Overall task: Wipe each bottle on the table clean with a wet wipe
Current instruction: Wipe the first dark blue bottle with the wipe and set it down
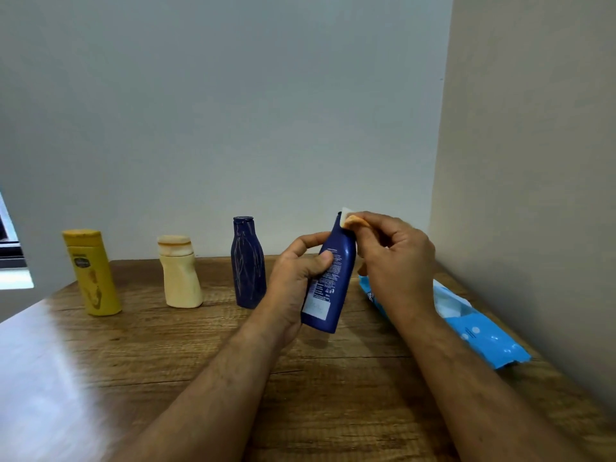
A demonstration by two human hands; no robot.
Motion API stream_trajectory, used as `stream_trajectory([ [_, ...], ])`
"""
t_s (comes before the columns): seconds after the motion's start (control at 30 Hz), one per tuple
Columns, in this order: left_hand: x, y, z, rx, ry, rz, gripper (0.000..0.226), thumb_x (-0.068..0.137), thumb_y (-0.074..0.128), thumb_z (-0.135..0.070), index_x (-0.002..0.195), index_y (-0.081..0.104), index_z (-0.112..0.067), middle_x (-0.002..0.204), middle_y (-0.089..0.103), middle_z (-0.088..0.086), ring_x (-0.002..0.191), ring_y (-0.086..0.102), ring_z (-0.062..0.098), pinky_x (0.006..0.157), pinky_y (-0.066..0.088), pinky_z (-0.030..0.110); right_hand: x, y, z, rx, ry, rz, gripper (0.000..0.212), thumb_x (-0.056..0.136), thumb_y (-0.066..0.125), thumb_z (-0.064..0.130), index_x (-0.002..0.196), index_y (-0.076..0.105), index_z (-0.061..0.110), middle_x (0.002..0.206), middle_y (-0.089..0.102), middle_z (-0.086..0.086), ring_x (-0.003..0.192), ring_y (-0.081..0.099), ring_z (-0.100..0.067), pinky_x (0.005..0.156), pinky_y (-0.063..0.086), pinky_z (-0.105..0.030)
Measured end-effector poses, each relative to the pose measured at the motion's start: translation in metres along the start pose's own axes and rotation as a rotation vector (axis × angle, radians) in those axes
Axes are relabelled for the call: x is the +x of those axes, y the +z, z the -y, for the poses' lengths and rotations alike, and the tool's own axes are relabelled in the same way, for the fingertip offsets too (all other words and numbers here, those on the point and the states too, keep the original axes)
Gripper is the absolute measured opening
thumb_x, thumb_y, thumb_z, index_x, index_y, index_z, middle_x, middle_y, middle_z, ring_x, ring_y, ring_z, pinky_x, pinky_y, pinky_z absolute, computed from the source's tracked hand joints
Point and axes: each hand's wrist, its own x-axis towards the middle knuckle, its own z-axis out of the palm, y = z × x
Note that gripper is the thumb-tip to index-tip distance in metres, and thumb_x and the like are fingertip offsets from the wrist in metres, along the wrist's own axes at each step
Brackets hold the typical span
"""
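Observation:
My left hand [295, 278] grips a dark blue bottle [333, 281] above the table, tilted with its white back label facing me. My right hand [396, 258] pinches a small white wet wipe [346, 217] against the top of that bottle. Three more bottles stand in a row near the wall: a yellow bottle [93, 273] at the left, a dented cream bottle [180, 273] beside it, and a scuffed dark blue bottle [248, 263] just left of my left hand.
A blue wet wipe pack [466, 323] lies open on the wooden table [166, 355] along the right wall [533, 161]. A grey wall stands close behind the bottles. A window edge [10, 248] shows at the far left.

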Motion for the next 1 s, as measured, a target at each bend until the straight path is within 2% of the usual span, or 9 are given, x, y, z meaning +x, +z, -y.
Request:
stream_trajectory([
  [0.07, 0.0006, 0.0016, 0.0007, -0.038, -0.029, 0.001, 0.031, 0.09, 0.063, -0.01, 0.12, 0.063, -0.017, 0.094, 0.074, 0.013, 0.08, 0.067, 0.031, 0.067, 0.057, 0.039, 0.0004, -0.001, -0.0014, -0.015, 0.021, 0.019, 0.011, 0.09, 0.071, 0.022, 0.099, 0.078, 0.022, 0.091, 0.072, 0.01, 0.083, 0.068, -0.011, 0.067, 0.061, -0.037],
  [0.13, 0.0019, 0.0023, -0.0006, -0.09, -0.032, -0.021, 0.044, 0.079, 0.071, -0.017, 0.122, 0.062, -0.015, 0.093, 0.076, 0.011, 0.077, 0.07, 0.027, 0.068, 0.06, 0.041, -0.0003, -0.0014, -0.002, -0.042, 0.05, 0.088, 0.011, 0.087, 0.071, 0.016, 0.096, 0.078, 0.017, 0.09, 0.073, 0.005, 0.082, 0.067, -0.008, 0.067, 0.06, -0.027],
  [0.3, 0.0058, 0.002, -0.0027, -0.172, -0.029, -0.107, 0.059, 0.065, 0.08, -0.019, 0.12, 0.057, -0.018, 0.102, 0.077, 0.013, 0.081, 0.074, 0.029, 0.073, 0.062, 0.045, -0.0009, -0.0025, -0.0038, 0.012, 0.134, 0.231, 0.007, 0.085, 0.07, 0.014, 0.087, 0.077, 0.013, 0.083, 0.073, 0.0, 0.066, 0.067, -0.012, 0.049, 0.051, -0.02],
  [0.43, 0.0062, 0.005, -0.0011, -0.184, -0.002, -0.148, 0.037, 0.075, 0.076, -0.024, 0.108, 0.062, -0.014, 0.102, 0.075, 0.013, 0.086, 0.072, 0.03, 0.08, 0.059, 0.05, -0.0004, 0.0023, -0.0041, 0.024, 0.178, 0.205, 0.017, 0.09, 0.069, 0.027, 0.102, 0.077, 0.016, 0.089, 0.074, 0.002, 0.069, 0.067, -0.009, 0.048, 0.05, -0.017],
  [0.5, 0.0066, 0.0048, -0.0017, -0.216, 0.01, -0.146, 0.015, 0.092, 0.063, -0.019, 0.105, 0.066, -0.012, 0.103, 0.075, 0.013, 0.096, 0.069, 0.035, 0.09, 0.055, 0.053, 0.0003, 0.0032, -0.0047, 0.067, 0.202, 0.18, 0.02, 0.091, 0.068, 0.03, 0.104, 0.077, 0.017, 0.092, 0.074, 0.002, 0.069, 0.068, -0.009, 0.049, 0.052, -0.021],
  [0.53, 0.0068, 0.0029, -0.0016, -0.22, 0.012, -0.155, 0.017, 0.098, 0.054, -0.011, 0.105, 0.068, -0.01, 0.104, 0.076, 0.013, 0.101, 0.068, 0.039, 0.093, 0.053, 0.053, 0.0005, 0.003, -0.0045, 0.082, 0.215, 0.168, 0.022, 0.09, 0.068, 0.031, 0.105, 0.077, 0.017, 0.092, 0.074, 0.003, 0.068, 0.068, -0.01, 0.049, 0.054, -0.023],
  [0.67, 0.0051, 0.0028, -0.0063, -0.233, 0.006, -0.151, 0.04, 0.092, 0.039, 0.007, 0.106, 0.074, -0.006, 0.12, 0.071, 0.019, 0.114, 0.064, 0.043, 0.079, 0.06, 0.04, 0.002, 0.0031, -0.0055, 0.123, 0.268, 0.142, 0.021, 0.092, 0.067, 0.03, 0.105, 0.077, 0.017, 0.092, 0.074, 0.003, 0.073, 0.068, -0.014, 0.048, 0.055, -0.026],
  [0.8, 0.0047, 0.0063, -0.0084, -0.123, 0.06, -0.096, 0.034, 0.095, 0.051, 0.009, 0.109, 0.072, -0.012, 0.121, 0.071, 0.013, 0.106, 0.07, 0.028, 0.07, 0.062, 0.028, 0.0027, 0.0018, -0.0044, 0.118, 0.3, 0.127, 0.021, 0.093, 0.065, 0.031, 0.106, 0.076, 0.019, 0.091, 0.075, 0.002, 0.074, 0.07, -0.017, 0.048, 0.054, -0.023],
  [1.0, 0.0002, 0.0051, -0.0038, 0.222, 0.165, -0.017, 0.051, 0.081, 0.071, 0.013, 0.12, 0.065, -0.02, 0.12, 0.068, 0.0, 0.103, 0.069, 0.01, 0.077, 0.057, 0.019, 0.0033, -0.0013, -0.0019, 0.097, 0.378, 0.156, 0.022, 0.092, 0.065, 0.035, 0.101, 0.075, 0.018, 0.084, 0.074, 0.0, 0.062, 0.068, -0.012, 0.047, 0.053, -0.021],
])
